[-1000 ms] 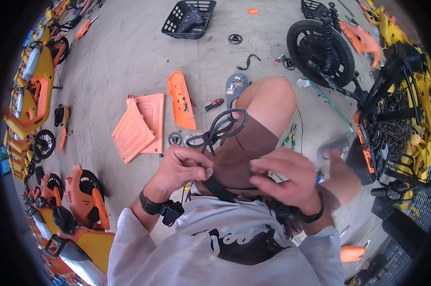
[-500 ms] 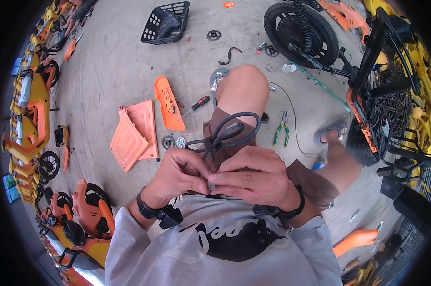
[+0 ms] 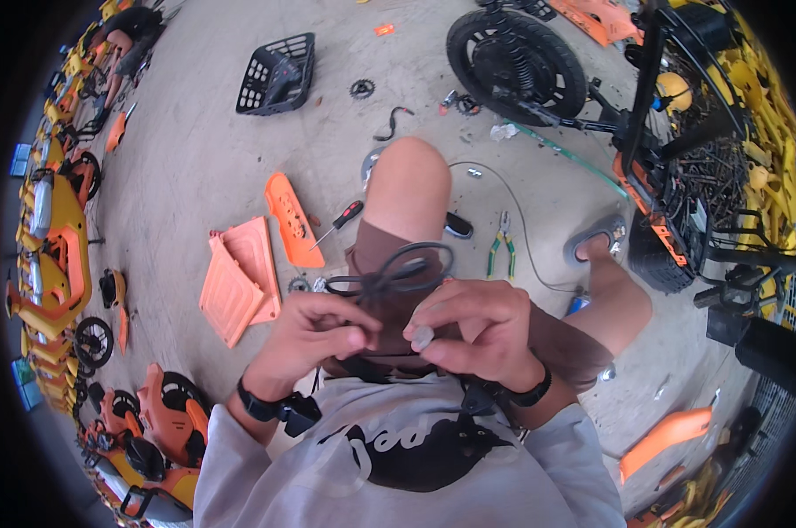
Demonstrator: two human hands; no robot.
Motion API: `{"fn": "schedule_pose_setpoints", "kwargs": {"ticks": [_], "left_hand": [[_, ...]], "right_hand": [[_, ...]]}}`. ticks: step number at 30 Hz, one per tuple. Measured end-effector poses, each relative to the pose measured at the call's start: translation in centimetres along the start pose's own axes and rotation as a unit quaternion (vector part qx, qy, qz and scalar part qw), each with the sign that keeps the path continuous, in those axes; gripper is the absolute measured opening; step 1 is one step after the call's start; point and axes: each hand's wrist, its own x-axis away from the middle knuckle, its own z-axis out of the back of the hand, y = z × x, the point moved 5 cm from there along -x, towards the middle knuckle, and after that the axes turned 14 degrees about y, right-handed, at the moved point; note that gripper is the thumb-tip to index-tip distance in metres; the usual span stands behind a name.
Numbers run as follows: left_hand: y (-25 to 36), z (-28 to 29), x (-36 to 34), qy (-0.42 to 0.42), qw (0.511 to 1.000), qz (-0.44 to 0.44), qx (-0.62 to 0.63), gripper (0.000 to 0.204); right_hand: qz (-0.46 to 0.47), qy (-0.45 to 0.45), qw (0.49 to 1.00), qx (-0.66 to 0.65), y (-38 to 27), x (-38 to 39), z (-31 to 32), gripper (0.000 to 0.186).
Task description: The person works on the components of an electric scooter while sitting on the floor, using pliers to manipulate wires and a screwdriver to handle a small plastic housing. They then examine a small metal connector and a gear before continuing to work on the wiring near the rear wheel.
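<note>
Over my lap, my right hand (image 3: 481, 330) pinches a small, greyish, translucent piece (image 3: 423, 337) between thumb and fingers. To its left, my left hand (image 3: 314, 339) has its fingers curled and its thumb close to the index finger; whatever lies between them is hidden. A looped, bundled black cable (image 3: 380, 283) shows just beyond my hands, in front of my brown shorts. Whether either hand touches the cable, I cannot tell. A gap separates the two hands.
On the floor lie orange panels (image 3: 240, 282), an orange cover (image 3: 292, 220), a screwdriver (image 3: 338, 224) and green-handled pliers (image 3: 502, 246). A black basket (image 3: 277, 75) stands farther off. A partly stripped scooter (image 3: 521, 66) is at right; several orange-yellow scooters (image 3: 55, 264) line the left.
My hands have come apart; before, their fingertips met at the small piece. It now sits in my right hand alone. The whole view has shifted slightly.
</note>
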Motion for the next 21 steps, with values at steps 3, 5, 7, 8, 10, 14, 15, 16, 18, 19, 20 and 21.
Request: {"fn": "schedule_pose_setpoints", "kwargs": {"ticks": [3, 5, 7, 8, 10, 14, 15, 16, 18, 19, 20, 21], "left_hand": [[1.3, 4.0, -0.7, 0.132, 0.972, -0.070, -0.180, 0.014], [1.7, 7.9, -0.5, 0.233, 0.935, -0.097, -0.251, 0.014], [1.3, 12.4, -0.5, 0.268, 0.907, -0.073, -0.317, 0.015], [0.5, 14.2, -0.9, 0.260, 0.908, -0.072, -0.320, 0.015], [-1.6, 17.8, -1.2, 0.244, 0.885, -0.035, -0.395, 0.015], [-6.5, 23.1, -1.9, 0.190, 0.869, 0.053, -0.453, 0.015], [-7.8, 24.2, -2.2, 0.188, 0.867, 0.100, -0.451, 0.017], [-8.7, 25.1, -2.1, 0.188, 0.862, 0.146, -0.447, 0.019], [-10.0, 26.6, -2.0, 0.225, 0.875, 0.163, -0.397, 0.021], [-10.9, 28.1, -1.4, 0.267, 0.882, 0.184, -0.342, 0.022], [-11.4, 29.9, -0.9, 0.271, 0.864, 0.201, -0.374, 0.028], [-11.3, 29.7, -1.3, 0.267, 0.865, 0.200, -0.375, 0.028]], "right_hand": [[-0.159, 0.132, 0.946, -0.249, 1.1, 0.9, 2.3, 0.025], [-0.143, 0.155, 0.941, -0.266, 1.8, 1.3, 3.3, 0.025], [-0.132, 0.171, 0.931, -0.293, 1.9, 1.5, 3.8, 0.026], [-0.130, 0.183, 0.923, -0.314, 2.0, 1.7, 4.2, 0.024], [-0.123, 0.193, 0.910, -0.346, 2.2, 1.9, 4.5, 0.022], [-0.110, 0.213, 0.914, -0.327, 2.0, 2.2, 5.3, 0.023], [-0.104, 0.221, 0.914, -0.323, 2.0, 2.3, 5.6, 0.023], [-0.098, 0.226, 0.915, -0.319, 1.9, 2.4, 5.8, 0.024], [-0.096, 0.230, 0.912, -0.325, 1.5, 2.5, 6.0, 0.024], [-0.102, 0.229, 0.909, -0.334, 1.6, 2.4, 6.0, 0.024], [-0.102, 0.229, 0.908, -0.336, 1.7, 2.4, 5.9, 0.024], [-0.099, 0.233, 0.908, -0.334, 1.7, 2.4, 6.0, 0.024]]}}
